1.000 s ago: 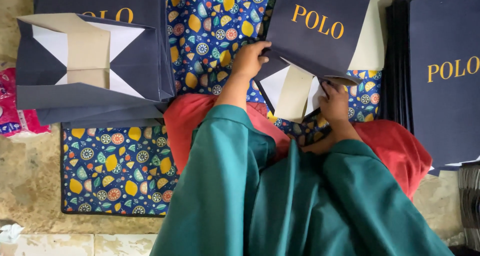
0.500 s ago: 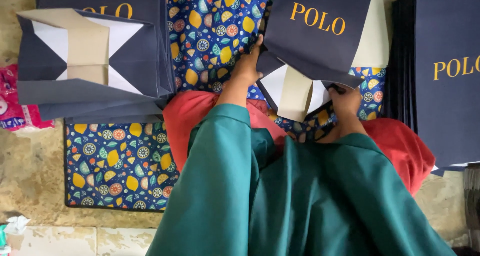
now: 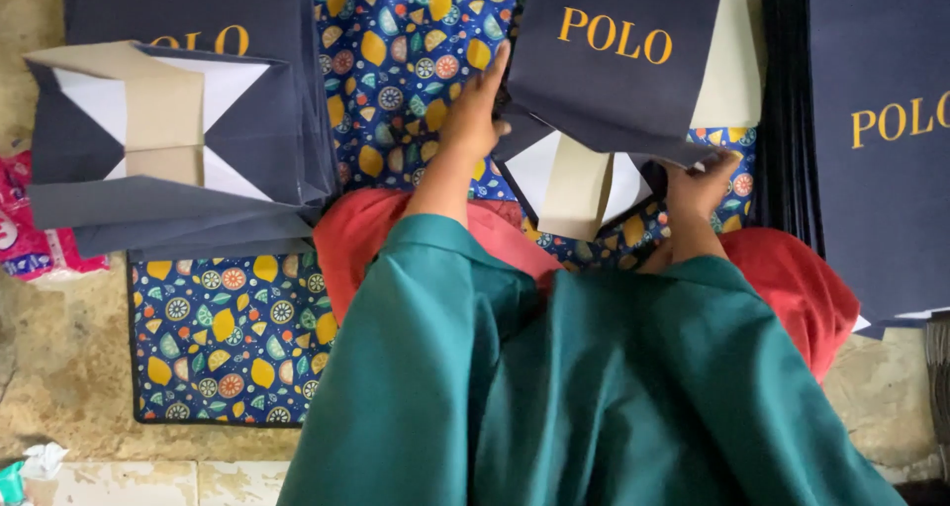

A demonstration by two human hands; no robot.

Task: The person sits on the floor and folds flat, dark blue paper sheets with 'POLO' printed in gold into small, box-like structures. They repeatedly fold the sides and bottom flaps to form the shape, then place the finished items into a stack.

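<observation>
Between our fingers sits a navy paper bag (image 3: 614, 61), folded base flaps toward us. Left hand (image 3: 475, 120) grips its left edge, fingers closed on it; right hand (image 3: 698, 184) pinches the lower right corner. Patterned mat (image 3: 416, 41) lies under the fingers, folded bags (image 3: 178, 160) well left, flat stack (image 3: 881, 140) just right.
</observation>
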